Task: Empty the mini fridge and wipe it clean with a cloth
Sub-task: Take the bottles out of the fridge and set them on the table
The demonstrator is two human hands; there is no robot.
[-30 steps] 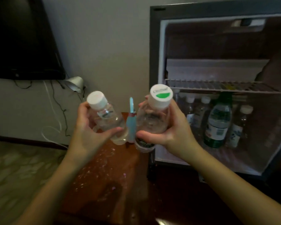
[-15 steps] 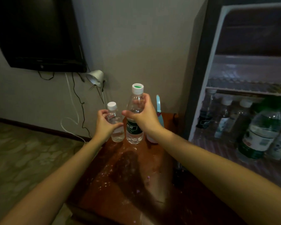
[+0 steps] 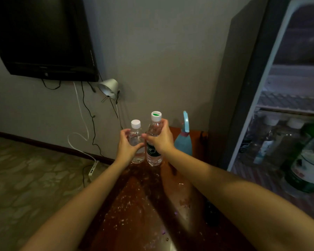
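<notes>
So we've got both hands out over the reddish desk (image 3: 134,205) next to the mini fridge (image 3: 248,105). Our left hand (image 3: 128,148) has its grip curled round the small bottle (image 3: 136,157), clear with a white cap, and our right hand (image 3: 161,140) has its grip wrapped round the taller bottle (image 3: 153,157), the one with a dark label and a green mark on its cap. Both stand upright at the far end of the desk, bottoms on the wood as far as we can tell, just beside each other and pretty much touching. A blue spray bottle (image 3: 183,144) stands to their right, near the wall (image 3: 161,60). The desk is speckled with little pale flecks. The fridge stands open off to the right, and under its wire shelf (image 3: 288,102) more bottles (image 3: 265,144) are standing inside, including a big green bottle (image 3: 304,165); that part is blurry. On the wall to the left there's a black TV (image 3: 40,37), a small silver lamp (image 3: 108,87) and dangling cables (image 3: 85,105), with a power strip (image 3: 92,169) on the floor (image 3: 25,178) below
</notes>
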